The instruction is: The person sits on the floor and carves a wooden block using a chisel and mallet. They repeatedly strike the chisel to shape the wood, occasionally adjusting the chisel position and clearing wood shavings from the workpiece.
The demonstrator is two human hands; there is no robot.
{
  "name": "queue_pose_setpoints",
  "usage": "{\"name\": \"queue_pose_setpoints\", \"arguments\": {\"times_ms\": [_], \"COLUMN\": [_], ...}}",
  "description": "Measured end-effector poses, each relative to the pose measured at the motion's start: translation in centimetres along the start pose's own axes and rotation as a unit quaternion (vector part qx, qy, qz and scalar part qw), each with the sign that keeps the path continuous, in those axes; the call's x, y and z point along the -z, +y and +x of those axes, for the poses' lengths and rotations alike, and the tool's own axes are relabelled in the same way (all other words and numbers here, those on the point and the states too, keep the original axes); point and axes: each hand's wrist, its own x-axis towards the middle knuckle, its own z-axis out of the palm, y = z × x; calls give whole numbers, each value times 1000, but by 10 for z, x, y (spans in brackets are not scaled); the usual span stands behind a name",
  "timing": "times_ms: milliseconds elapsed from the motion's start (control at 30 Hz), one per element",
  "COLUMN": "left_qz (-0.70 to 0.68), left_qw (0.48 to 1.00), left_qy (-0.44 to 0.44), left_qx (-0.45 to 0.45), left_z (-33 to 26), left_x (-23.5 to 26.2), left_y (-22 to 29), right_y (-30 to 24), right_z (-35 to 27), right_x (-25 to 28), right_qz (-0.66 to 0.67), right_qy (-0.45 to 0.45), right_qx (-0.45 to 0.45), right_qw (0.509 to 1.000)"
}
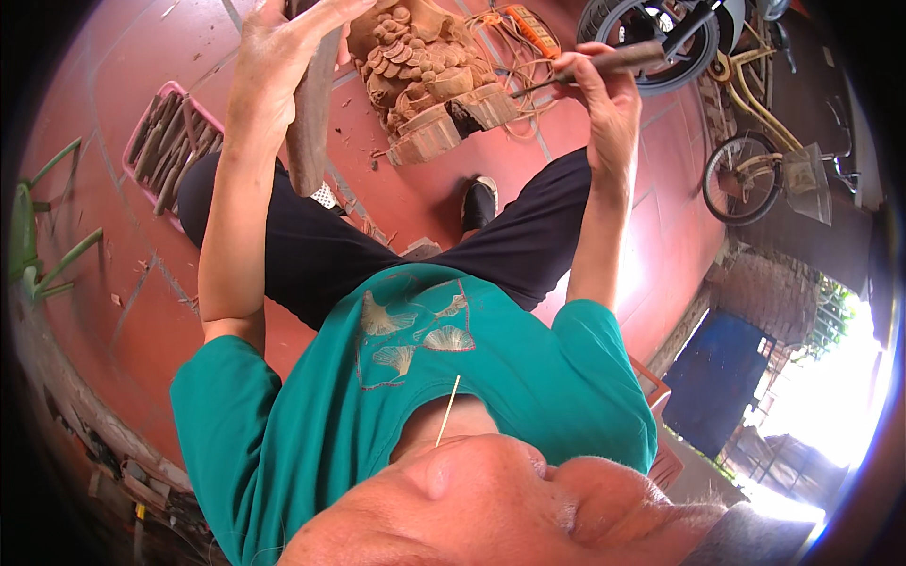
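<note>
My left hand, partly cut off by the upper edge, is closed around a dark wooden club that hangs down beside my wrist. In my right hand is a carving chisel, its round wooden handle pointing right and its thin dark blade pointing left. The blade's tip is close to the base of a brown wood carving, but I cannot tell whether they touch. Heaped coins and rounded shapes cover the carving, which stands on the floor beyond my knees.
A pink basket of wooden-handled tools is by my left knee. An orange power strip with cords lies behind the carving. A green stool is far left; a motorbike wheel and a bicycle stand right. Wood chips dot the red tiles.
</note>
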Motion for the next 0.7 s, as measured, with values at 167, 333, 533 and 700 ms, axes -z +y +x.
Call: {"name": "queue_pose_setpoints", "arguments": {"times_ms": [167, 333, 533, 700], "left_qz": [33, 65, 79, 122], "left_qw": [999, 998, 997, 992], "left_qy": [21, 26, 22, 35], "left_qx": [-9, -11, -7, 14], "left_z": [-7, -6, -3, -3], "left_x": [6, 17, 14, 8], "left_y": [3, -22, -27, -27], "right_y": [26, 61, 94, 113], "right_z": [26, 36, 44, 49], "right_x": [-22, -28, -31, -32], "right_qz": [1, -19, -1, 33], "right_qy": [-135, -182, -216, -225], "right_qx": [13, -18, -48, -70], "right_qw": [991, 983, 975, 971]}}
